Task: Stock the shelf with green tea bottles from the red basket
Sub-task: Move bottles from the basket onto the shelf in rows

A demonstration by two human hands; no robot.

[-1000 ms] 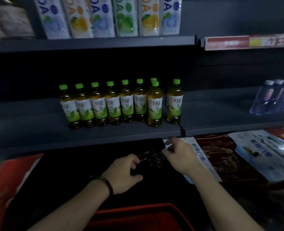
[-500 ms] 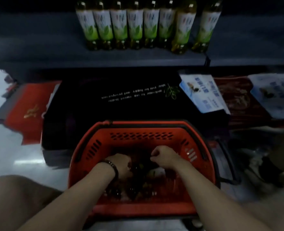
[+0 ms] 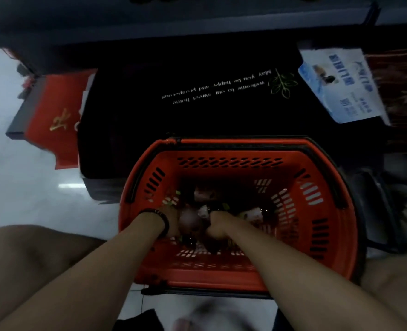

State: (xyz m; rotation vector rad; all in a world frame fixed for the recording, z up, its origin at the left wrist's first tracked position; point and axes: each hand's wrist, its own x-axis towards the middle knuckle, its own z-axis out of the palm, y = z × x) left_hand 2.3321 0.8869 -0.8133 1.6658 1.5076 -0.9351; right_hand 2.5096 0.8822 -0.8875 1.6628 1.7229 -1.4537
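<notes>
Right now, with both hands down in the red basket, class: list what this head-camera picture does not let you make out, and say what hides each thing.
1. Bottles in the red basket: how many cannot be counted; dim and blurred.
2. Left hand and right hand: the grip is unclear; fingers lie among the dark bottles.
3. Shelf: its stock is cut off by the top edge.
4. Blue-white pack: print too small to read.

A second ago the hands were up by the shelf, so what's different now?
Both hands dropped from below the shelf into the red basket. The left hand and right hand are now down among the bottles; whether either has gripped one is too blurry to tell. The view tipped down too, so the stocked row is out of sight. The black mat stayed put.
</notes>
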